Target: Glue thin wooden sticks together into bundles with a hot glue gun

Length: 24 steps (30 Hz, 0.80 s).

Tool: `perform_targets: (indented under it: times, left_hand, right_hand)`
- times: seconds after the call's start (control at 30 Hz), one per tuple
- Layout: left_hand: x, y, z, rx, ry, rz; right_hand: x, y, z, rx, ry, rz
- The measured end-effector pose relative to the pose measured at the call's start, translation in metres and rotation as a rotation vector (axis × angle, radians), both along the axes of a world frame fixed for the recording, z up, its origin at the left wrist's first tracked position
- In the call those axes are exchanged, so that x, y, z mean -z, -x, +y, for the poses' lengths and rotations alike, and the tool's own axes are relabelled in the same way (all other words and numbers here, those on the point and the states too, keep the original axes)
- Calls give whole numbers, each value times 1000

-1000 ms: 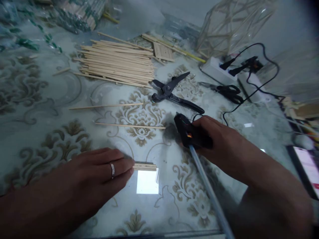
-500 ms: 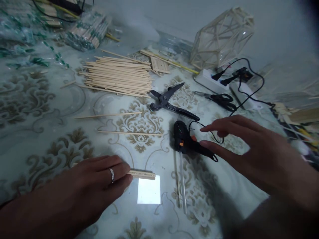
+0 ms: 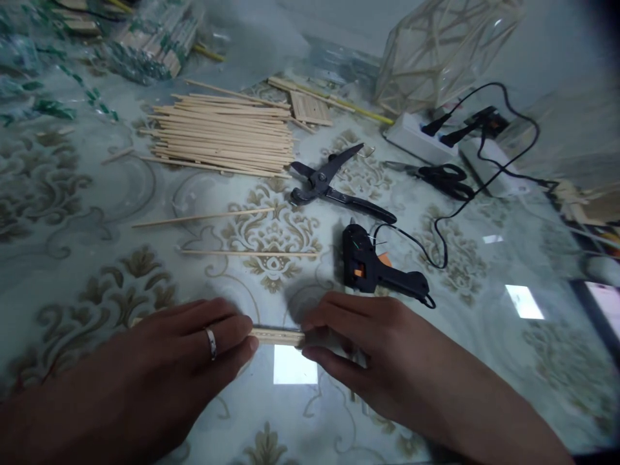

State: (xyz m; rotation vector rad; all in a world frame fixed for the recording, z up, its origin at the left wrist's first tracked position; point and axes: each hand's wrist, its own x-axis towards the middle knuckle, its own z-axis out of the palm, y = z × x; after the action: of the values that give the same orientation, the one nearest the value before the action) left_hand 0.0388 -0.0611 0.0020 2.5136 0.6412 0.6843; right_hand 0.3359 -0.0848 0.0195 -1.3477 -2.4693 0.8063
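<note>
A short bundle of wooden sticks (image 3: 277, 336) lies on the patterned tablecloth, its middle showing between my two hands. My left hand (image 3: 194, 352), with a ring on one finger, is closed over the bundle's left part. At the other end, my right hand (image 3: 361, 339) has its thumb and fingers pinched around the tip. A black hot glue gun (image 3: 371, 261) rests on its side just beyond my right hand, its glue stick partly hidden under that hand. Two single wooden sticks (image 3: 249, 253) lie apart from each other beyond the bundle.
A pile of wooden sticks (image 3: 223, 135) lies farther back, with black cutters (image 3: 322, 184) beside it. Scissors (image 3: 443, 177), a white power strip (image 3: 419, 139) with cables and a stick-built frame (image 3: 436, 58) stand back right. Plastic-wrapped stick packs (image 3: 152, 39) are back left.
My right hand has moved from beside the glue gun's handle, left and nearer, onto the bundle's right end. My left hand stays on the bundle. The view has shifted slightly.
</note>
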Motion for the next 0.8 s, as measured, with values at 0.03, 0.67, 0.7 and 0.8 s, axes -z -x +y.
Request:
perform_targets:
  times: [0.03, 0.67, 0.7, 0.8]
  left_hand:
    - [1, 1, -2, -10, 9, 6]
    - [2, 2, -4, 34, 16, 50]
    - [1, 2, -4, 19, 33, 41]
    - [-3, 0, -3, -15, 125, 22]
  right_hand:
    - [0, 0, 0, -5, -2, 8]
    - [4, 13, -1, 54, 85, 103]
    - [4, 14, -1, 64, 100, 121]
    - [5, 16, -1, 90, 135, 149]
